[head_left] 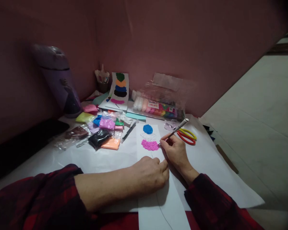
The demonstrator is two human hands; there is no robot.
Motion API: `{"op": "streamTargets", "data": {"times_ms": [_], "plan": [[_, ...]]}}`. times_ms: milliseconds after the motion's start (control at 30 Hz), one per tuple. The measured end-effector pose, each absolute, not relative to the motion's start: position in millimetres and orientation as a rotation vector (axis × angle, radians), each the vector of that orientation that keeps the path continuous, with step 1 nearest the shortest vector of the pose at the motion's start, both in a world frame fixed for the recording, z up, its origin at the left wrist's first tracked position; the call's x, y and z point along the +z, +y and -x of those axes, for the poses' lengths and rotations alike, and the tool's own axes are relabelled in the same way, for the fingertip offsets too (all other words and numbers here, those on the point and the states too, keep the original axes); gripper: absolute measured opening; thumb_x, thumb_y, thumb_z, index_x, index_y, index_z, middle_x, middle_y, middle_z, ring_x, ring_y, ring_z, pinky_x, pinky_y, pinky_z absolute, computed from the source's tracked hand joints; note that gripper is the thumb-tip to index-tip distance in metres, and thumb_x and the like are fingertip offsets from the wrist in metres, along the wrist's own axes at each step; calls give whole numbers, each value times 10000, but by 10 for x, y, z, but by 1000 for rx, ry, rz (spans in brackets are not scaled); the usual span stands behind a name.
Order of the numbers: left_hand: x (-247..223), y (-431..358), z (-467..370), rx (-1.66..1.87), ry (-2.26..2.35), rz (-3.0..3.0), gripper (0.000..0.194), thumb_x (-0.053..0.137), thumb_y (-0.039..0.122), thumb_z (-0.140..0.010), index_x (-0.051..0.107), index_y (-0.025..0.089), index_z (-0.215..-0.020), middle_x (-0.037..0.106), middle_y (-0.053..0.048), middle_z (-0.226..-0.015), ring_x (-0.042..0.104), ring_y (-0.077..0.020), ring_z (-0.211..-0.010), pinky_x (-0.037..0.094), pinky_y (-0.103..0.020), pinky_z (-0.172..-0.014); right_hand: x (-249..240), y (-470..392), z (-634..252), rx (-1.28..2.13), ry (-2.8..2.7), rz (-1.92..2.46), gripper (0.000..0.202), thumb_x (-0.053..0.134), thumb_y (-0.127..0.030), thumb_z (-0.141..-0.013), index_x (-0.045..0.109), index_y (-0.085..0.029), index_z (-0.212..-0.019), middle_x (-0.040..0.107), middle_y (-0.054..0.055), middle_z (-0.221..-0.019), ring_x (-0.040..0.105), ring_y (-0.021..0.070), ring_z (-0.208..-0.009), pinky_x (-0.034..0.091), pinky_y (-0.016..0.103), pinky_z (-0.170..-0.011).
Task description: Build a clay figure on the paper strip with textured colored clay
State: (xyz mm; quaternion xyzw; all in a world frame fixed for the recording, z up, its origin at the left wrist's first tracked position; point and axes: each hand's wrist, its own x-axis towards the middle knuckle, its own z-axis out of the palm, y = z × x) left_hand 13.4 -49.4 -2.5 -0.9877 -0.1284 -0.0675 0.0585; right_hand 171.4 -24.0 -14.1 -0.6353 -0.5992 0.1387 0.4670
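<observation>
My right hand (pixel 176 150) is closed round a slim tool with a striped handle (pixel 180 125). The tool's tip, which looks pronged, meets the right end of a pink clay patch (pixel 149 145). Above that patch are a white clay patch (pixel 148 137) and a blue clay round (pixel 148 129), all on a long white paper strip (pixel 163 198). A thin drawn line runs down the strip from the pink clay. My left hand (pixel 150 172) lies across the strip just below, its fingers curled and the tips mostly hidden, so what they hold, if anything, cannot be seen.
Opened clay packets (pixel 107 124) in several colours lie left, beside a craft knife or pen (pixel 129 131). Behind stand a finished clay card (pixel 120 89) and a bag of clay (pixel 156 107). Scissors (pixel 187 136) lie right. A purple bottle (pixel 60 83) stands far left.
</observation>
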Motion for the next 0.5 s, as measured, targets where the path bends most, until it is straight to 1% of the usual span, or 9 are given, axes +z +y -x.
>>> {"op": "streamTargets", "data": {"times_ms": [267, 500], "plan": [[-34, -488, -122, -273, -390, 2972, 252, 405, 132, -890, 569, 88, -1076, 620, -104, -979, 557, -188, -677, 301, -311, -402, -180, -223, -1740, 312, -1473, 1545, 65, 572, -233, -717, 588, -178, -685, 572, -15, -548, 524, 146, -503, 424, 276, -540], [-44, -480, -117, -271, -389, 2966, 248, 416, 135, -889, 571, 95, -1080, 623, -96, -983, 559, -187, -680, 299, -311, -401, -208, -199, -1763, 265, -1441, 1541, 42, 582, -208, -718, 597, -177, -694, 564, -20, -545, 504, 144, -504, 414, 289, -557]]}}
